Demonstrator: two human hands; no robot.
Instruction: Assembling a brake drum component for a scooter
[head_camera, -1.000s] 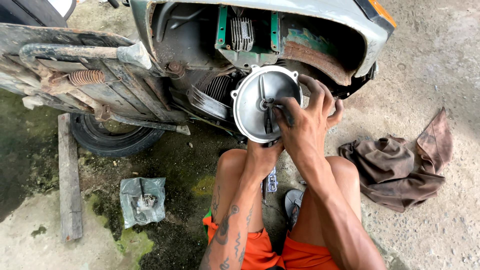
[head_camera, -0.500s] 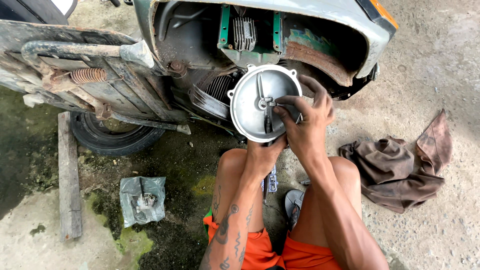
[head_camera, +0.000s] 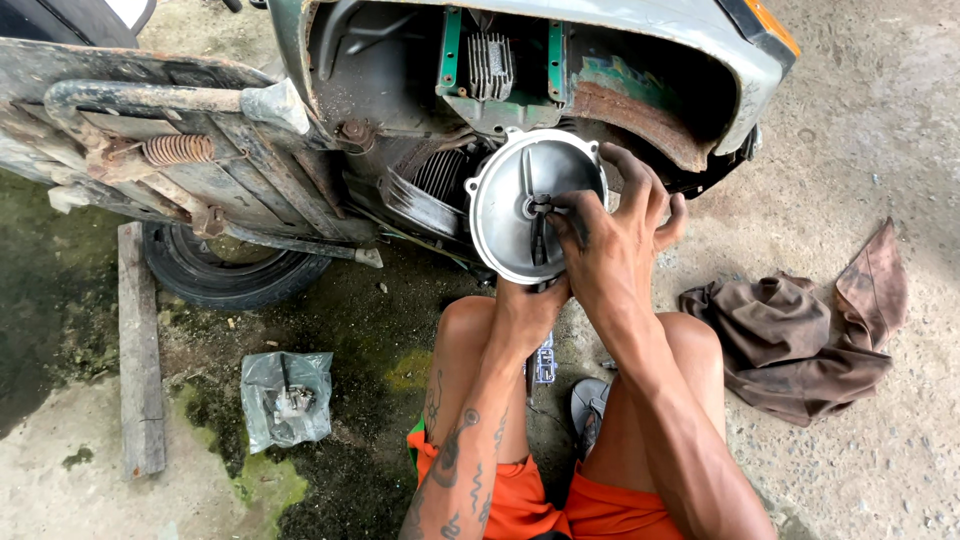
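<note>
Silver round metal cover (head_camera: 510, 205), ribbed inside; left hand (head_camera: 528, 305) clasped under rim, right hand (head_camera: 610, 245) fingers pinching centre hub

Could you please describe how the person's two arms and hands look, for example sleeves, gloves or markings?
Both arms are bare to the shoulder side of the view: no sleeves, gloves, watch or rings show. The left forearm carries dark tattoos, curling line patterns and a round figure. The right hand has dark grime, like grease, on the fingers. The left hand is mostly seen from its back.
</note>
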